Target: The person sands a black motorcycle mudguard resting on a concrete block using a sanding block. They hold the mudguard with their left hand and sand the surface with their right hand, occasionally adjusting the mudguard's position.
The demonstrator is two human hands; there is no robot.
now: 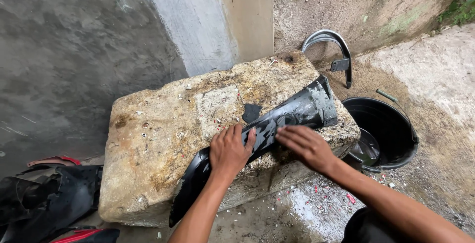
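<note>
A long curved black plastic panel (297,112) lies slantwise across a big rough stone block (163,124), its lower end hanging over the block's front edge. My left hand (229,150) presses flat on the panel's middle, fingers spread. My right hand (307,145) lies flat on the panel just to the right, fingers pointing left. Grey smears cover the panel's upper end. A small dark square scrap (251,112) rests on the stone just above the panel.
A black bucket (396,124) with a little water stands right of the block. A curved silver metal piece (332,50) leans behind it. Black and red plastic parts (49,198) lie at the lower left. A wet concrete wall rises behind.
</note>
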